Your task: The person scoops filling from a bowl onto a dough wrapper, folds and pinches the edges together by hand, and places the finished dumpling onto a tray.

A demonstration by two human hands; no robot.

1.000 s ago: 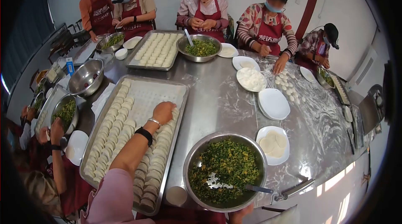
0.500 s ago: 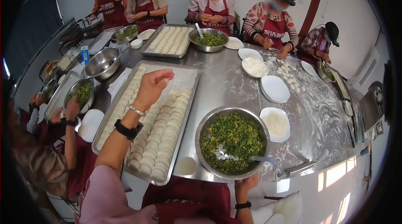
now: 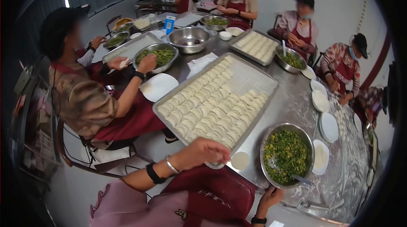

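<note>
Fingers (image 3: 222,156) of left hand (image 3: 205,150) meet one tray's (image 3: 251,75) near rim

A steel bowl (image 3: 188,38) stands at the far end of the desk (image 3: 292,104), with a blue carton (image 3: 169,24) behind it. A far tray of dumplings (image 3: 257,45) lies near 2 seated people. At left, a person in a patterned top (image 3: 80,95) sits beside a bowl of green filling (image 3: 156,56) and a white plate (image 3: 159,86).
</note>
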